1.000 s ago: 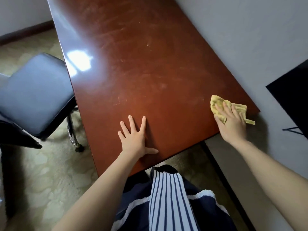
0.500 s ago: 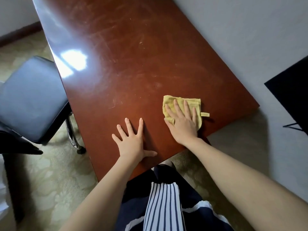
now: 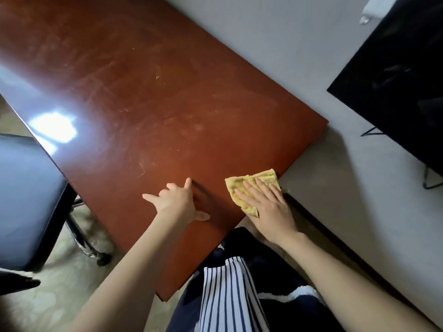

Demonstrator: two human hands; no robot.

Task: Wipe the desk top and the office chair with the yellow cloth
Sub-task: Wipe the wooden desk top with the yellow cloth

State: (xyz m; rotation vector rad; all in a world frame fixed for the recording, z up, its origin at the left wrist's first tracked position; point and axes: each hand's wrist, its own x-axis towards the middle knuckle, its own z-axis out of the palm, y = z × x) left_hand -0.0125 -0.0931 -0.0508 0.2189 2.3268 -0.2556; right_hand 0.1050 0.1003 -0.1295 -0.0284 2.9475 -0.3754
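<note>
The reddish-brown desk top (image 3: 148,97) fills the middle of the view and shows streaks and scuffs. A yellow cloth (image 3: 242,185) lies at the desk's near edge, close to the right corner. My right hand (image 3: 266,207) presses flat on the cloth with straight fingers, its heel past the desk edge. My left hand (image 3: 178,203) rests on the desk top just left of the cloth, fingers spread. The office chair (image 3: 26,200) with its dark padded seat stands left of the desk.
A pale wall (image 3: 299,56) runs along the desk's right side. A black screen (image 3: 395,75) on thin legs stands at the right. Patterned carpet (image 3: 60,295) covers the floor. The chair's chrome leg (image 3: 81,238) sits close to the desk's left edge.
My right hand slid the cloth left from the right corner, then back right toward the near edge. My left hand stayed on the desk. The view shifted.
</note>
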